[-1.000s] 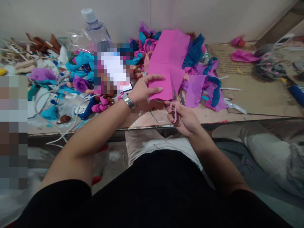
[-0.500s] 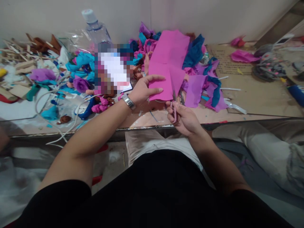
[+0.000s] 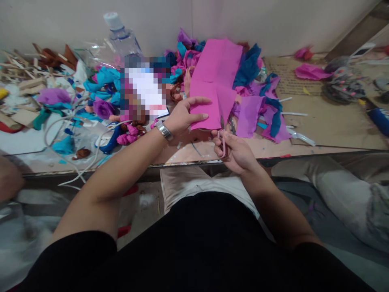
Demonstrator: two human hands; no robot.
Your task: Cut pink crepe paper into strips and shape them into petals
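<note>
My left hand [image 3: 184,115] pinches the near left edge of a large pink paper sheet [image 3: 215,79], thumb on top, holding it up over the table. My right hand [image 3: 234,150] is closed around the handles of small pink-handled scissors [image 3: 223,136]. The blades point up into the sheet's lower edge, where a slit runs partway up the paper. A metal watch [image 3: 164,130] sits on my left wrist.
The low table [image 3: 328,129] carries heaps of purple, blue and pink crepe paper scraps [image 3: 261,105], paper flowers [image 3: 103,107], a plastic water bottle [image 3: 121,34], white cable [image 3: 82,162] and wood sticks [image 3: 21,69]. Another person's hand [image 3: 9,178] shows at the left edge.
The scissors have closed a little further into the pink sheet. Both hands stay nearly in place. A blurred hand has come into view at the left edge.
</note>
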